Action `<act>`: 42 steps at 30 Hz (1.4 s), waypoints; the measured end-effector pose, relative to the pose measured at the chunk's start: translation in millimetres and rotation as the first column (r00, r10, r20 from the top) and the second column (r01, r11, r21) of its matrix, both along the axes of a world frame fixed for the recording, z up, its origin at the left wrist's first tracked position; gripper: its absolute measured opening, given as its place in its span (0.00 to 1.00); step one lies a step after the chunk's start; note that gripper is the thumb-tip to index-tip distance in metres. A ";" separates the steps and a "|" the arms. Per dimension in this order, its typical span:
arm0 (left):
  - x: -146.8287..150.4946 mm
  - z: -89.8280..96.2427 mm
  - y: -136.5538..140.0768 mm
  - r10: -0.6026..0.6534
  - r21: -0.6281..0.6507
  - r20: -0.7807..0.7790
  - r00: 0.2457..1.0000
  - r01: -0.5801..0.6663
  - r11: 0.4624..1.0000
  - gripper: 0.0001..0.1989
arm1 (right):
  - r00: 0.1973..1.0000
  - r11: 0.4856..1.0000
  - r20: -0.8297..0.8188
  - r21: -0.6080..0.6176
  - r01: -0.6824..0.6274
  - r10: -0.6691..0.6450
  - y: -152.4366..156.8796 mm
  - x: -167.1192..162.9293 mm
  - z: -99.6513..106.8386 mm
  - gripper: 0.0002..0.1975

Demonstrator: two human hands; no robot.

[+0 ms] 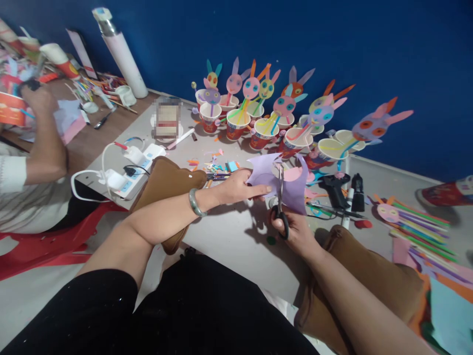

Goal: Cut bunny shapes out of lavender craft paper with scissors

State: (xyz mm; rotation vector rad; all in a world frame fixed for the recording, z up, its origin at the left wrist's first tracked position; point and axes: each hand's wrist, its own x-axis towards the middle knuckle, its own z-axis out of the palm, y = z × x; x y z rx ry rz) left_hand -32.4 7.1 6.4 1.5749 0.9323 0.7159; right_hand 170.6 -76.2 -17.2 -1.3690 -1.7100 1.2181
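Observation:
My left hand [238,186] pinches the left edge of a sheet of purple paper [293,190] held above the grey table [236,236]. My right hand [295,229] grips black-handled scissors [281,197] whose blades point up into the middle of the paper. A green bangle [195,203] is on my left wrist. Both forearms rest near brown cushions [166,182].
Several paper cups with colourful rabbit faces [273,113] stand along the blue wall. A black glue gun [334,190] and coloured paper strips [421,231] lie at right. A white power strip [129,172] and a tall white bottle [121,52] are at left, where another person's arm [44,143] works.

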 end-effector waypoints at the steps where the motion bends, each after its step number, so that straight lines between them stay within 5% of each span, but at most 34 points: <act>1: -0.6 1.1 -0.1 -0.034 -0.014 0.002 0.999 0.034 0.999 0.19 | 1.000 1.000 -0.006 -0.002 0.000 0.000 -0.3 0.1 -0.3 0.30; 17: -2.1 10.1 -4.0 -0.057 -0.171 0.048 0.997 0.065 0.983 0.16 | 1.000 1.000 -0.021 -0.011 0.003 -0.003 -0.5 1.6 -1.1 0.29; 42: -5.8 22.2 -5.8 -0.136 -0.165 0.027 0.990 0.138 0.976 0.15 | 0.993 0.998 -0.106 -0.031 -0.047 0.043 -1.2 0.8 -0.4 0.32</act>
